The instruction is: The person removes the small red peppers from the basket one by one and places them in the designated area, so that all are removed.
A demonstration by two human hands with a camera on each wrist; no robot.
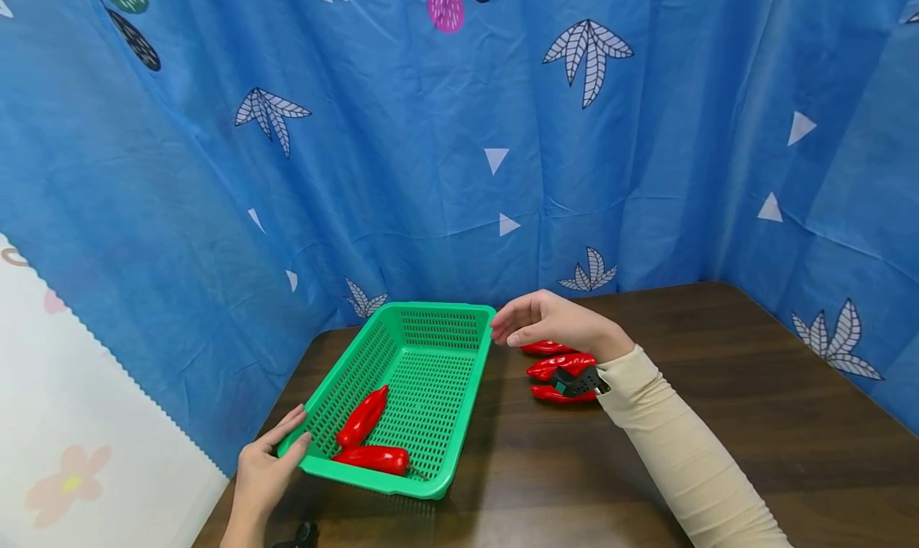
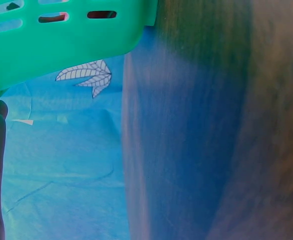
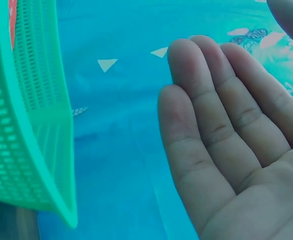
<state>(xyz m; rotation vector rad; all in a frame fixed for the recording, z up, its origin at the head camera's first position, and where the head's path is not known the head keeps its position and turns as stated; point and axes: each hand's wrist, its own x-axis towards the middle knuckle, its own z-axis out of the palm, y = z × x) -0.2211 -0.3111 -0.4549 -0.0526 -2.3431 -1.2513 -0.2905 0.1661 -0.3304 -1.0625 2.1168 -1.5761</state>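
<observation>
My left hand (image 1: 263, 470) grips the near left corner of a green plastic basket (image 1: 467, 420), thumb over the rim and fingers along the outer side. Two red peppers lie in the basket's near end: one pepper (image 1: 363, 417) points away from me, the other pepper (image 1: 376, 459) lies along the near wall. My right hand (image 1: 549, 322) hovers by the far right corner with bent but loose fingers. In the right wrist view its palm is bare and its fingers (image 3: 186, 120) stand apart from the basket wall.
Below and beside my right wrist, several more red peppers (image 1: 563, 364) lie on the dark wooden table (image 1: 718, 372), partly hidden by the hand and a black wrist device (image 1: 580, 381). A blue patterned curtain (image 1: 431, 173) hangs behind the table and along its sides.
</observation>
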